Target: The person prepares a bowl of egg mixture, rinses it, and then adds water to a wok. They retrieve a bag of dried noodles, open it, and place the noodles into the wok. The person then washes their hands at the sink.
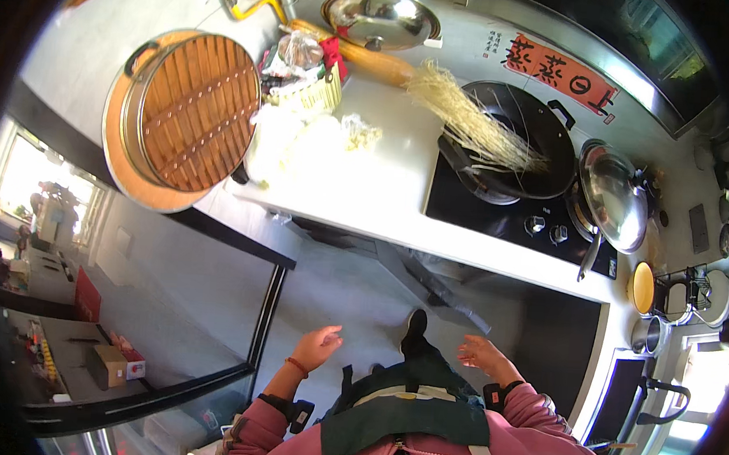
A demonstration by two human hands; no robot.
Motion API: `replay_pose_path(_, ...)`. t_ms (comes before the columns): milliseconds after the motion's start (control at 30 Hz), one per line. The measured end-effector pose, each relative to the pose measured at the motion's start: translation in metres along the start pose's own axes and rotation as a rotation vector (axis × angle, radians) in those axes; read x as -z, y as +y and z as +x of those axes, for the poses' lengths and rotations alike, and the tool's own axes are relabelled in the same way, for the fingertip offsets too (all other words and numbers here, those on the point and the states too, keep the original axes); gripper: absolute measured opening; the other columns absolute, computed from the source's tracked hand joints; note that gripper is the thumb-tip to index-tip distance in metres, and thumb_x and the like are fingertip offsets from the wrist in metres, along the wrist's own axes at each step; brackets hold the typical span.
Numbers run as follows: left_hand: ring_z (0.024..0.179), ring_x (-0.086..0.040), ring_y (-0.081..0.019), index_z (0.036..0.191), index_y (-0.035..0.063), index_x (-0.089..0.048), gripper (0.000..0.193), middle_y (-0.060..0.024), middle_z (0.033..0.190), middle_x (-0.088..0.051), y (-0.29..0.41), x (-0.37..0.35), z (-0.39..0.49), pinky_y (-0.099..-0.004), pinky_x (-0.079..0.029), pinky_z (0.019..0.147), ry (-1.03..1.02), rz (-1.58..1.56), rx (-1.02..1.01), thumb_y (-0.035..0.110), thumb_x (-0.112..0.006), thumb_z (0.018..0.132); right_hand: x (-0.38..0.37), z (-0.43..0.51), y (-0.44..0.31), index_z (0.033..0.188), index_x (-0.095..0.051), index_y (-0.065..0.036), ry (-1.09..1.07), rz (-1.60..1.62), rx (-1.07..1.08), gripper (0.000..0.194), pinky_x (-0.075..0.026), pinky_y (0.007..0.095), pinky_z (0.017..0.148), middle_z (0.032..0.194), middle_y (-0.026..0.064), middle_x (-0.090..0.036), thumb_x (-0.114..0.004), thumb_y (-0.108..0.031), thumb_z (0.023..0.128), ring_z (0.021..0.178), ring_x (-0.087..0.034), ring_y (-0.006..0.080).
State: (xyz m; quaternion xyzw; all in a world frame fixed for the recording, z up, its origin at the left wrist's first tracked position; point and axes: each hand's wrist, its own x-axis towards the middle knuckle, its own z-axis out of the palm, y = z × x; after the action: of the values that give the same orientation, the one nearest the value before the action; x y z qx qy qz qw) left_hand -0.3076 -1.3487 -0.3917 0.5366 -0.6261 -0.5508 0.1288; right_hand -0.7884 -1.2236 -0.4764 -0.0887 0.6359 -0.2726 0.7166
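Note:
Low in front of my body, my left hand (320,347) hovers over the floor, fingers loosely bent, holding nothing. Level with it on the other side, my right hand (484,355) is empty too, its fingers spread. Neither touches anything. Beyond them, on the black cooktop (495,214), sits a dark wok (546,126). A long bundle of dry vermicelli (469,118) lies slanted in the wok, one end sticking out over its left rim, with a few loose strands. To its right a pan with a glass lid (616,197) occupies the other burner.
A large steamer with a slatted wooden lid (200,114) rests on a round board (118,146) at the left. Bagged food (295,137) lies on the white counter (393,149). A metal lid (378,21) leans against the wall. A yellow bowl (642,287) stands by the dish rack (682,293).

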Motion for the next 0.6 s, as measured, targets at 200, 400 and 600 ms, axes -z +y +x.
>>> replay_pose_path(200,0.104,-0.069,-0.0159,0.132,-0.0011,-0.062,0.035,-0.0119,0.114,-0.072,0.094,0.014,0.117,-0.0292,-0.055,0.090,0.001,-0.015,-0.063,0.007,-0.063,0.099,0.029,0.046,-0.037,0.125,-0.059,-0.001,-0.211,0.254,-0.118,0.034,-0.058,0.0388,0.081,0.121,0.0157,-0.064,-0.066,-0.022,0.099,0.098,-0.068,0.0282)
replay_pose_path(400,0.107,-0.066,-0.0284,0.118,0.0054,-0.069,0.029,-0.0159,0.117,-0.069,0.189,0.050,0.260,-0.0396,-0.053,0.094,0.295,0.335,-0.368,0.009,-0.070,0.089,0.058,0.074,-0.079,0.120,-0.061,-0.001,0.037,0.317,0.113,0.031,-0.058,0.0392,0.081,0.117,0.0131,-0.064,-0.067,-0.023,0.098,0.104,-0.068,0.0293)
replay_pose_path(600,0.121,-0.054,-0.0382,0.104,0.0129,-0.074,0.024,-0.0190,0.122,-0.064,0.237,0.106,0.433,-0.0479,-0.043,0.105,0.528,0.731,-0.613,0.012,-0.074,0.081,0.035,0.049,-0.092,0.125,-0.062,-0.002,0.293,0.160,0.084,0.034,-0.057,0.0363,0.078,0.108,0.0100,-0.071,-0.065,-0.024,0.098,0.093,-0.070,0.0222)
